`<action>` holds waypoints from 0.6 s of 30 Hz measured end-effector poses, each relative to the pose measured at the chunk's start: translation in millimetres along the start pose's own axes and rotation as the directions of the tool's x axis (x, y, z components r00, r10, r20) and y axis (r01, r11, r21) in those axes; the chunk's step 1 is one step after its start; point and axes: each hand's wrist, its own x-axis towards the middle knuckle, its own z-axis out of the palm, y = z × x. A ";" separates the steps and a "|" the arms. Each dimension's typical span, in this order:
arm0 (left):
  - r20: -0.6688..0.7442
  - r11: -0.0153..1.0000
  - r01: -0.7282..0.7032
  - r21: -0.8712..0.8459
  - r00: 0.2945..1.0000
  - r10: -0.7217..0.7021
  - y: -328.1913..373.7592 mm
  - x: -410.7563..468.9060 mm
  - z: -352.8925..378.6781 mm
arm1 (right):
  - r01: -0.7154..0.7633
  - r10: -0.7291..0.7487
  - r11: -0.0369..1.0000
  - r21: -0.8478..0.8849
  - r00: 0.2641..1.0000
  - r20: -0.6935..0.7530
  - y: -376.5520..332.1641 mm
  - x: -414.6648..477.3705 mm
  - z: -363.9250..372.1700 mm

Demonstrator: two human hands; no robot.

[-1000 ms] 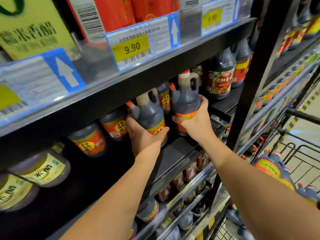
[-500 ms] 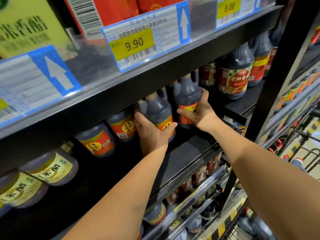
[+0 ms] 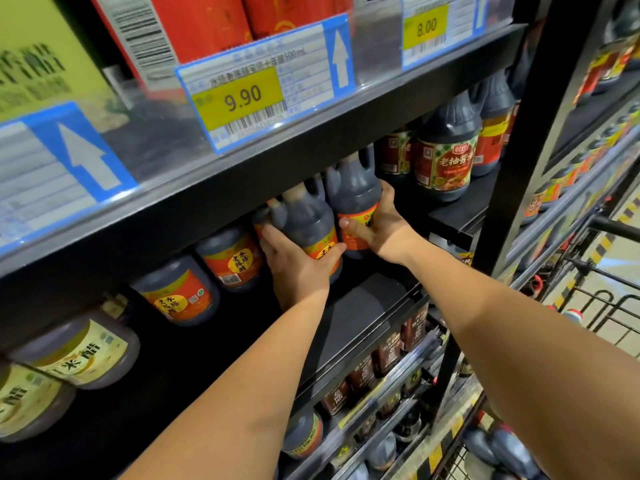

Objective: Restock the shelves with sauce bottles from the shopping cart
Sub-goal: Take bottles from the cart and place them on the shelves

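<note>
Two dark sauce jugs with orange labels sit side by side under the upper shelf board. My left hand (image 3: 294, 265) grips the left jug (image 3: 306, 220) from below and in front. My right hand (image 3: 377, 226) wraps the lower body of the right jug (image 3: 353, 192). Both jugs are inside the middle shelf (image 3: 363, 306), their necks and caps partly hidden behind the shelf edge. More matching jugs (image 3: 232, 258) stand to the left. The shopping cart (image 3: 609, 306) shows at the right, with dark bottles (image 3: 498, 448) lying low in it.
A price rail with 9.90 tag (image 3: 242, 98) and 8.00 tag (image 3: 426, 27) runs just above my hands. Larger soy sauce jugs (image 3: 446, 157) stand to the right. A black upright post (image 3: 519, 150) divides the bays. Small bottles (image 3: 388, 351) fill the shelf below.
Both hands have pushed the two jugs deeper into the shelf and up under the shelf edge. The view has shifted, so the cart shows less.
</note>
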 end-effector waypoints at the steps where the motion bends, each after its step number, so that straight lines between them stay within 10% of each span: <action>1: 0.011 1.000 0.005 0.009 1.000 -0.005 -0.2 0.3 -0.7 | -0.025 0.026 0.999 -0.046 0.999 0.026 0.8 -2.5 -1.8; 9: 0.193 0.999 0.047 -0.003 0.980 -0.045 -22.3 -34.2 -38.2 | 0.009 -0.062 0.971 -0.240 0.974 -0.216 7.5 -112.0 -21.3; 18: 0.315 0.950 -0.168 -0.263 0.916 0.249 24.5 -137.9 -47.7 | -0.183 -0.020 0.936 -0.300 0.824 -0.566 27.9 -267.0 -91.7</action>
